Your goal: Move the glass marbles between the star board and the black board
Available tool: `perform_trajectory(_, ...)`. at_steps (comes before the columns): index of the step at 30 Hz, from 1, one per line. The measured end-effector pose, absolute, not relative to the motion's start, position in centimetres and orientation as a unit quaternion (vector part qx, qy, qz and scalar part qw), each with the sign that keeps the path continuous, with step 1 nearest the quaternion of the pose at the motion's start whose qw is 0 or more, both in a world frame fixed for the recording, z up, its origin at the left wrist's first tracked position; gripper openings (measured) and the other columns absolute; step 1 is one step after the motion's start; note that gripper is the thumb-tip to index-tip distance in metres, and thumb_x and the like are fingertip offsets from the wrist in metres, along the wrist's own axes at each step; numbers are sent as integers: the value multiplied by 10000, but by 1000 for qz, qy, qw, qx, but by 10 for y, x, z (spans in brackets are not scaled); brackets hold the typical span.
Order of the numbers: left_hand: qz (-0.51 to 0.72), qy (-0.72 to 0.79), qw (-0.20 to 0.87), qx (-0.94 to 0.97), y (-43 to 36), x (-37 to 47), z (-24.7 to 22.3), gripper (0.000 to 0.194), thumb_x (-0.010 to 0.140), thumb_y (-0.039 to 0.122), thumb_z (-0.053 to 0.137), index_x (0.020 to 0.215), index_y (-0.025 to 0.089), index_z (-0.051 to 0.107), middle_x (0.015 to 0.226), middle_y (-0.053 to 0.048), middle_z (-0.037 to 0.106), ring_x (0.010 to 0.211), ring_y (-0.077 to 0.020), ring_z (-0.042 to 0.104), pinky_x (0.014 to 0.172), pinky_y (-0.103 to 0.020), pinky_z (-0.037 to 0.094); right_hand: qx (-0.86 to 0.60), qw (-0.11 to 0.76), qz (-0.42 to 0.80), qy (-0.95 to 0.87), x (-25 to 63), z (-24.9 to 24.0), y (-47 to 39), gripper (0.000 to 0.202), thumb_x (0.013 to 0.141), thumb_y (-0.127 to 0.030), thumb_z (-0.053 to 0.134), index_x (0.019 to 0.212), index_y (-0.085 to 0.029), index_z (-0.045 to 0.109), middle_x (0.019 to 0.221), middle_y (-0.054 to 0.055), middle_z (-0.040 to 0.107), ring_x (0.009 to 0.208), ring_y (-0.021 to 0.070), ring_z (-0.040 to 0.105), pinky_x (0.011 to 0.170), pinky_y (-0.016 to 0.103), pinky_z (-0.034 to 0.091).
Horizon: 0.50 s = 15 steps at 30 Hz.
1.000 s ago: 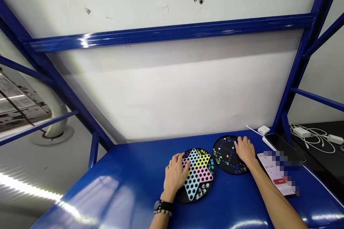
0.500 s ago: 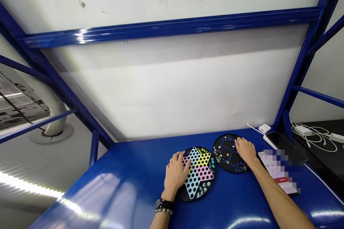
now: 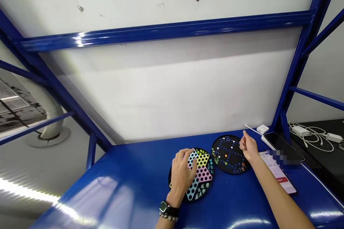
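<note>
A round black Chinese checkers board (image 3: 202, 173) with a star of pale blue, yellow and pink dotted points lies on the blue table. Over its left half rests my left hand (image 3: 182, 170), fingers apart, hiding part of the star; a watch and a beaded bracelet are on that wrist. To the right sits a second round black tray (image 3: 236, 146) with blue-edged shapes and small white, green, red and orange pieces. Just above its right edge is my right hand (image 3: 248, 146), fingers curled closed; whatever they hold, if anything, is too small to make out.
A phone (image 3: 285, 184) showing a timer lies right of my right forearm, beside a dark tablet-like device (image 3: 276, 141). A white charger (image 3: 262, 129) and cable sit behind. Blue metal frame bars (image 3: 166, 32) cross before the white wall. Tangled white cables (image 3: 314, 134) lie far right.
My right hand has lifted off the right-hand tray and moved slightly right, fingers curled. My left hand has shifted right across the star board, its thumb now further over the star.
</note>
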<state>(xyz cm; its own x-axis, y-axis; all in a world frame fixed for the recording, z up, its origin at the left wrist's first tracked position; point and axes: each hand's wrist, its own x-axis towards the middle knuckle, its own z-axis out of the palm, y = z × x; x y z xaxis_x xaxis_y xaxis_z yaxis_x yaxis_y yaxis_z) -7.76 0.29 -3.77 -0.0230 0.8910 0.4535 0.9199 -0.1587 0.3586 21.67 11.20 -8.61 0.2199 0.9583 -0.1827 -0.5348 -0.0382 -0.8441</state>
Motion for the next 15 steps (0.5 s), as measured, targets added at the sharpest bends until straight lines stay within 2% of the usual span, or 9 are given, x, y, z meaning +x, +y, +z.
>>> perform_trajectory(3,-283,-548,-68,-784,-3,-24,-29,253,974,272,458,1136,255,651,1132,-61,671,1072,-228,610,954,-378,489,-349,604,708,-111,227,-82,114,312,940,-395,563,700,-215,477,553,-40,487,382,61,354,308,158,220)
perform_trajectory(6,-219,-476,-135,-841,-3,32,-33,284,970,267,481,1215,278,625,1148,-54,663,1055,-228,620,936,-376,501,-343,569,741,-101,233,-81,113,261,970,-290,449,736,-193,513,631,22,554,416,73,413,297,139,238)
perform_trajectory(9,-137,-464,-151,-862,4,71,-43,330,963,279,492,1271,254,607,1196,-91,634,1032,-248,632,895,-389,518,-335,558,753,-96,235,-81,112,238,962,-300,460,761,-191,529,653,30,560,427,81,424,292,142,261)
perform_trajectory(12,-92,-469,-172,-861,16,87,-51,293,960,275,500,1197,238,668,1180,-104,624,1028,-254,644,869,-373,530,-330,558,758,-73,237,-82,113,260,972,-335,436,782,-192,540,650,30,559,427,83,419,290,143,266)
perform_trajectory(15,-97,-481,-215,-844,26,89,-56,242,943,300,546,1110,231,707,1138,-84,623,950,-224,660,834,-344,537,-331,558,758,-71,237,-82,114,283,980,-349,422,788,-186,551,652,34,567,421,74,404,293,139,254)
